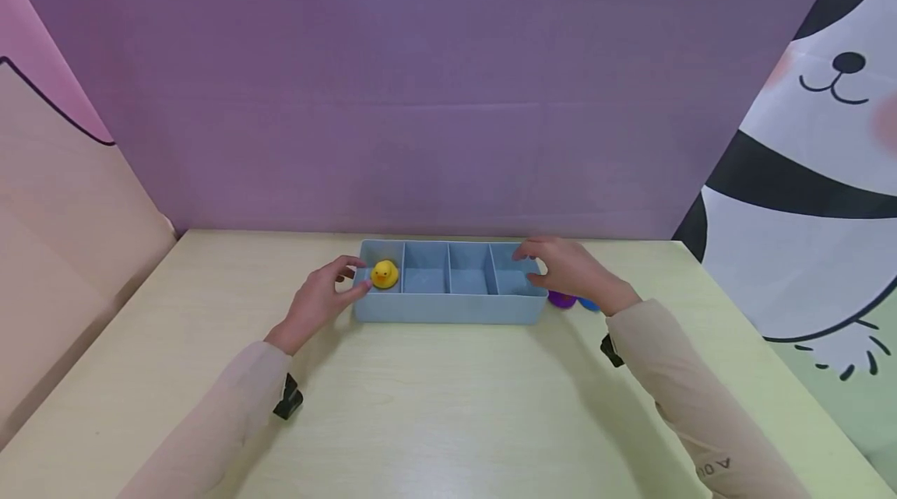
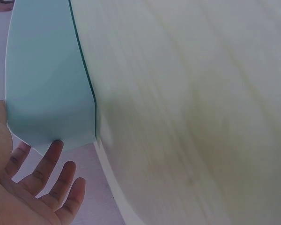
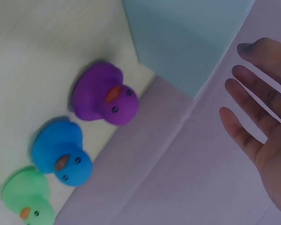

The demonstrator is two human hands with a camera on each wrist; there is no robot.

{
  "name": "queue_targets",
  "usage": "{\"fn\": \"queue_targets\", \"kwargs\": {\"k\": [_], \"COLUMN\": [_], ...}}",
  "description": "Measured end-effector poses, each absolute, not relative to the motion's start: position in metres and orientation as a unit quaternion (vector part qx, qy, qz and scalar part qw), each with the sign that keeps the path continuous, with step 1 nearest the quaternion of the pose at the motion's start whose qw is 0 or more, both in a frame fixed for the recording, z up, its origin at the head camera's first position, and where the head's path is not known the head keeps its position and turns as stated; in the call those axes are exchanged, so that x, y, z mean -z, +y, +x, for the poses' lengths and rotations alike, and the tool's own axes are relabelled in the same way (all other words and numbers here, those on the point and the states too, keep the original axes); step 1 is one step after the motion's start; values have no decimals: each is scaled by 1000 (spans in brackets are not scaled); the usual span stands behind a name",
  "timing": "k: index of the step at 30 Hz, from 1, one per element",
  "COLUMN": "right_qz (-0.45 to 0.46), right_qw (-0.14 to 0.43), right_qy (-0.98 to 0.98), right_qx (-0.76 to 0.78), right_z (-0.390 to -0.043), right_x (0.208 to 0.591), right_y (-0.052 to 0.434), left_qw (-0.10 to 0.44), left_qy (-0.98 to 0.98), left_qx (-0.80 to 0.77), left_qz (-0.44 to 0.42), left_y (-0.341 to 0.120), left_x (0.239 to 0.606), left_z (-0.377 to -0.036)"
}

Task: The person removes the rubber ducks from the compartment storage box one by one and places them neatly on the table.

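A light blue tray [image 1: 448, 310] with several compartments stands on the pale table. A yellow rubber duck [image 1: 384, 274] sits in its leftmost compartment. My left hand [image 1: 343, 281] is at the tray's left end, its fingers straight and spread [image 2: 37, 180] beside the tray wall [image 2: 47, 93]. My right hand [image 1: 554, 265] hovers over the tray's right end, its fingers straight and holding nothing [image 3: 262, 117]. Just right of the tray lie a purple duck [image 3: 105, 96], a blue duck [image 3: 61, 154] and a green duck [image 3: 28, 194]; in the head view my right hand mostly hides them.
The pale wooden table [image 1: 434, 405] stretches wide in front of the tray. A purple backdrop [image 1: 420, 94] rises behind it, with a beige panel [image 1: 63, 211] on the left and a panda-print cloth [image 1: 806, 172] on the right.
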State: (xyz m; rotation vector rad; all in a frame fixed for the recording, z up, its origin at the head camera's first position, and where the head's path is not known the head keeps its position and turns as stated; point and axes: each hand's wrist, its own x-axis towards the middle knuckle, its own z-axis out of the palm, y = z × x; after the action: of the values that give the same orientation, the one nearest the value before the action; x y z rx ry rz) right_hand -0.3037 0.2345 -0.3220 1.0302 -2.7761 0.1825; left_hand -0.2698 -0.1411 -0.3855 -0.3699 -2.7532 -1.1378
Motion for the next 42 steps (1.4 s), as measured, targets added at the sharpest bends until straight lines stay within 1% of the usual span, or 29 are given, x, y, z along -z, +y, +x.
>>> {"fn": "queue_targets", "kwargs": {"k": [10, 18, 25, 31, 36, 42], "right_qz": [382, 402, 418, 404, 395, 404], "right_qw": [91, 72, 68, 47, 43, 37], "right_qy": [-918, -911, -904, -912, -917, -913], "right_qx": [-62, -66, -62, -49, -36, -45], "right_z": [-309, -311, -314, -316, -318, -320], "right_x": [322, 323, 327, 328, 326, 326], "right_y": [200, 169, 145, 128, 113, 96], "left_qw": [70, 71, 65, 65, 67, 68], "left_qy": [-913, -912, -912, -912, -912, -913], "left_qx": [382, 385, 388, 387, 387, 386], "left_qz": [-123, -122, -120, -118, -119, -118], "left_y": [-141, -142, -143, -142, -142, -142], "left_x": [385, 387, 387, 387, 387, 387], "left_z": [-272, -273, -273, -273, -273, -272]}}
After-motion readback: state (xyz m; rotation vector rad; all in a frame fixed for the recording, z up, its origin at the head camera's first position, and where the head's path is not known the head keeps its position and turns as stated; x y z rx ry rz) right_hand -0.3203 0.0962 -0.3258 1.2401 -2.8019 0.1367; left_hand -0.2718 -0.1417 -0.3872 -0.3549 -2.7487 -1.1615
